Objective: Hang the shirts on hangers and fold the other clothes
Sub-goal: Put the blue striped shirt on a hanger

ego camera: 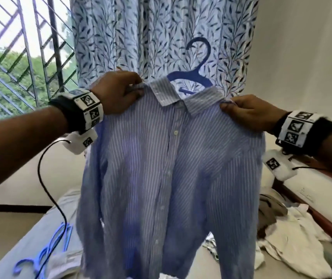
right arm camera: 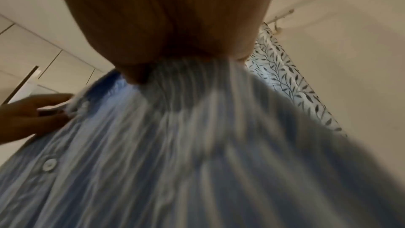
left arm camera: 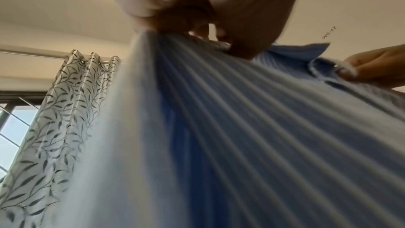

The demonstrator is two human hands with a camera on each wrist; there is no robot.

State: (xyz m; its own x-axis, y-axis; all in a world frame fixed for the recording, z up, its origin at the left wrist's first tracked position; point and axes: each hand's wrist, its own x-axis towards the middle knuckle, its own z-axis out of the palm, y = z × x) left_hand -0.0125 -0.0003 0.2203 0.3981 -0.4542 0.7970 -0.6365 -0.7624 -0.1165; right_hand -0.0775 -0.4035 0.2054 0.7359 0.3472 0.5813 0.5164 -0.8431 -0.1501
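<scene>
A blue-and-white striped shirt (ego camera: 171, 168) hangs in the air in front of me, buttoned, collar up. A blue plastic hanger (ego camera: 196, 74) sits inside it, its hook rising above the collar. My left hand (ego camera: 120, 91) pinches the shirt's left shoulder beside the collar. My right hand (ego camera: 243, 111) pinches the right shoulder. In the left wrist view the striped shirt (left arm camera: 219, 127) falls from my left hand (left arm camera: 197, 23), and the right hand (left arm camera: 377, 68) grips the far shoulder. The right wrist view shows the shirt (right arm camera: 175, 145) bunched under my right hand (right arm camera: 166, 32).
Several spare blue hangers (ego camera: 46, 252) lie on the bed (ego camera: 11, 238) at lower left. A heap of white and brown clothes (ego camera: 288, 224) lies at lower right beside a wooden bed edge (ego camera: 326, 222). A leaf-patterned curtain (ego camera: 141, 37) and a barred window (ego camera: 20, 57) stand behind.
</scene>
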